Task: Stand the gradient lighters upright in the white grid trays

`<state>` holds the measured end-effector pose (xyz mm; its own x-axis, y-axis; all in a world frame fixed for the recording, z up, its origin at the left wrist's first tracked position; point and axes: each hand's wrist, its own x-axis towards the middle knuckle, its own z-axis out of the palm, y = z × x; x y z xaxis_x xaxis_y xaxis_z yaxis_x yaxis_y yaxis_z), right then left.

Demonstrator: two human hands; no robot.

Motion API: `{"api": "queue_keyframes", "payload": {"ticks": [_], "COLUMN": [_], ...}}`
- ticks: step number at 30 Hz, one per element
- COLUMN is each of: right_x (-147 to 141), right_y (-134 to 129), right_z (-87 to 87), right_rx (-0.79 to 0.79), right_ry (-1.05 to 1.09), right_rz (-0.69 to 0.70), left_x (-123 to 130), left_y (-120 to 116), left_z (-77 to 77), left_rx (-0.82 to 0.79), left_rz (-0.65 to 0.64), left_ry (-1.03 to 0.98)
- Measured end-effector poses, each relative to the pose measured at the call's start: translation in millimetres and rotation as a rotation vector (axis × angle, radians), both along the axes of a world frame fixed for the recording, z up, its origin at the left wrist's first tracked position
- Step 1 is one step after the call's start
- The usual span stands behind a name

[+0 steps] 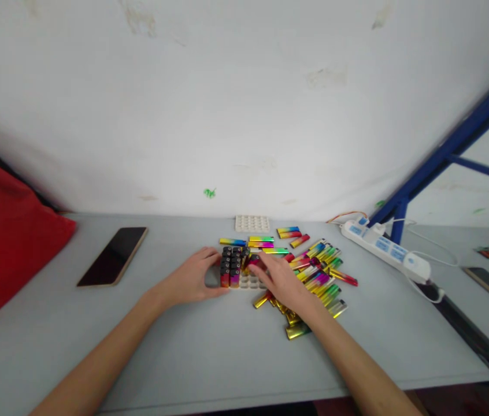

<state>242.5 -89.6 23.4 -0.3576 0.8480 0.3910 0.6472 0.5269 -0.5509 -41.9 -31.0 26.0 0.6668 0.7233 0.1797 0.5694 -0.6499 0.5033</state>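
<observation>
Two white trays: rear tray (252,223) by wall (244,115); front tray (251,282) holds upright lighters (225,267), left columns. Left fingers (210,252) spread around its left end; right fingers (264,261) pinch one lighter (254,260). Uncountable lighter pile (320,281) right.

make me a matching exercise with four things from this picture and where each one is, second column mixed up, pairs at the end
Things
1. left hand
2. right hand
3. power strip
4. back tray

Places
A. beside the blue frame
B. at the front tray, touching a lighter
C. at the foot of the wall
D. around the left end of the standing lighters

Pairs: 1-D, 2-B, 3-A, 4-C
</observation>
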Motion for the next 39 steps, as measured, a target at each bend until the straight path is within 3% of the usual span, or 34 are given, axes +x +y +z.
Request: {"api": "queue_keyframes", "payload": {"ticks": [10,15,20,24,28,34,39], "right_x": [-5.3,-10.7,5.5,41.3,70.3,78.1,80.9], "right_y": [1.6,-1.0,0.2,15.3,35.8,46.1,40.9], "right_z": [0.4,2.6,6.0,4.0,-1.0,-5.7,-9.6], "right_rx": [0.052,0.109,0.083,0.105,0.021,-0.056,-0.068], "right_ry": [-0.302,-0.438,-0.294,-0.224,-0.351,-0.387,-0.17], "right_rz": [0.017,-0.087,-0.061,-0.24,-0.325,-0.302,-0.35], "left_x": [-1.8,-2.5,-2.4,-2.1,-2.4,-2.2,-1.9], "left_y": [0.5,3.7,6.5,7.4,8.6,8.4,7.5], "left_z": [-0.3,-4.2,-6.5,-6.2,-6.0,-5.0,-4.0], "left_rx": [0.022,0.036,0.031,0.04,0.04,0.031,0.026], "left_rz": [0.002,0.0,0.011,0.018,0.017,0.014,0.02], "left_ry": [-0.028,-0.037,-0.026,-0.014,0.001,-0.004,-0.005]}}
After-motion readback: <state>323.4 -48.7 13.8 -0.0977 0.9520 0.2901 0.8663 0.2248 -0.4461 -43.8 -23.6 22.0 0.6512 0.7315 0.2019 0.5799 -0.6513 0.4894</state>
